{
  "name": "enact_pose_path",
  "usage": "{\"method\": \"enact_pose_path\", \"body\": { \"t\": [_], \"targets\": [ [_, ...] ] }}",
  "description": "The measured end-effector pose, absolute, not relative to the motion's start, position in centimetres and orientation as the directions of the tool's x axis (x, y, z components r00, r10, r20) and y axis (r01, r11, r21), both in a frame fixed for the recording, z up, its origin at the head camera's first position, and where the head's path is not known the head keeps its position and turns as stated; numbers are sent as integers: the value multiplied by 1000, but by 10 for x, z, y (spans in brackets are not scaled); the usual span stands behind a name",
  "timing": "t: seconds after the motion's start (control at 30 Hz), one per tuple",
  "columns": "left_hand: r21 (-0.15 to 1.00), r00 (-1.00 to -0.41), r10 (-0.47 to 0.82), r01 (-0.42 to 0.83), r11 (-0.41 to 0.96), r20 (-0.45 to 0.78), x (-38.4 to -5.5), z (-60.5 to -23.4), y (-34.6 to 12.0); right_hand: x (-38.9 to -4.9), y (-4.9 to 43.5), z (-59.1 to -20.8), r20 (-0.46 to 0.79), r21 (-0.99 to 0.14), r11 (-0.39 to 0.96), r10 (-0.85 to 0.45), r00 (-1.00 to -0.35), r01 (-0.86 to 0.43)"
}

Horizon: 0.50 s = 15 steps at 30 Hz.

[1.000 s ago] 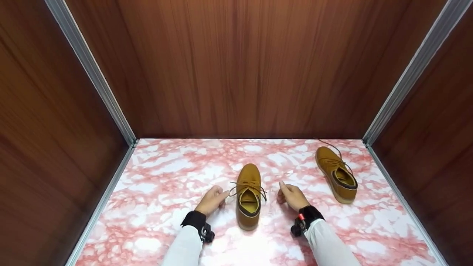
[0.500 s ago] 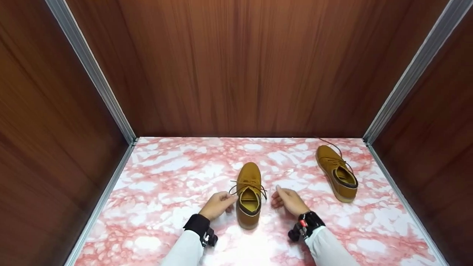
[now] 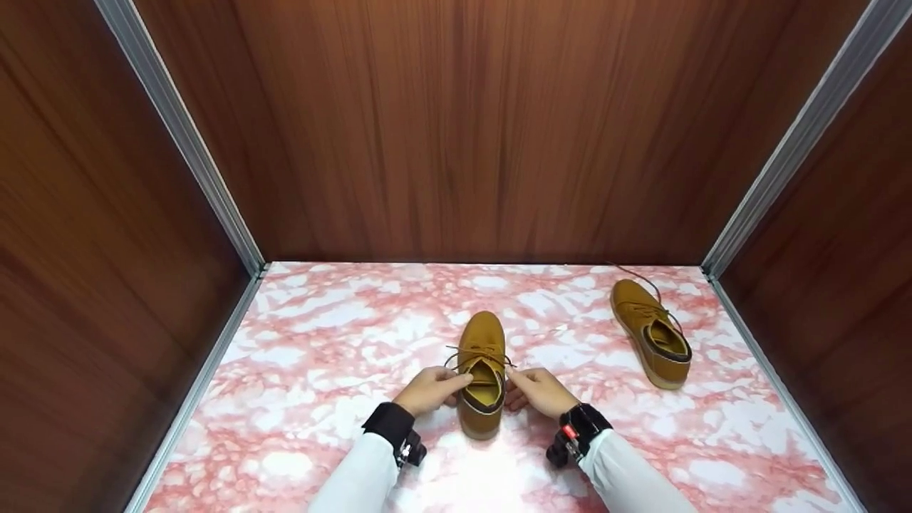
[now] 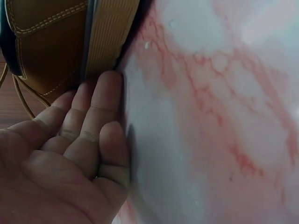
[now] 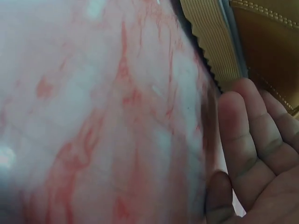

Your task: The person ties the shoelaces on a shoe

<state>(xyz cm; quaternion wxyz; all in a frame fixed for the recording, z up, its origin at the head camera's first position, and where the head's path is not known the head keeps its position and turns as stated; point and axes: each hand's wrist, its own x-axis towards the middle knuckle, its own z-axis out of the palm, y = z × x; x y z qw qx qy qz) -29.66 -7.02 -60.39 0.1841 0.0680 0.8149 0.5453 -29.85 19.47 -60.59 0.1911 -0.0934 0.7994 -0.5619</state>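
A tan lace-up shoe (image 3: 482, 329) stands upright at the middle of the table, toe pointing away from me. Its thin brown laces (image 3: 481, 353) hang loose out to both sides. My left hand (image 3: 429, 390) is at the shoe's left side, its thumb over the collar edge. In the left wrist view, the loosely bent fingers (image 4: 100, 100) touch the shoe's side (image 4: 53, 51) just by the sole. On the opposite side my right hand (image 3: 543, 392) lies against the shoe, thumb by the opening. The right wrist view has its nearly straight fingers (image 5: 236, 116) at the sole's edge (image 5: 212, 42).
A matching shoe (image 3: 650, 335) stands at the right, angled, with a lace trailing to the back edge. The table (image 3: 320, 335) has a red and white marbled top. Brown wood-grain panels (image 3: 456, 135) with metal corner strips rise at the back and both sides.
Both hands have moved inward to the middle shoe. The left hand has come off the lace end beside it; the right hand has crossed the gap and touches the right side. Neither shoe has visibly moved.
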Motion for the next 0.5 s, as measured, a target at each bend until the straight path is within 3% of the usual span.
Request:
{"method": "enact_pose_path", "body": {
  "t": [0.5],
  "targets": [
    [896,-925,276,-124,427,-259,-289,-590,-57,-295,185,-597,-225,-905,423,-391,-892,43]
  ]
}}
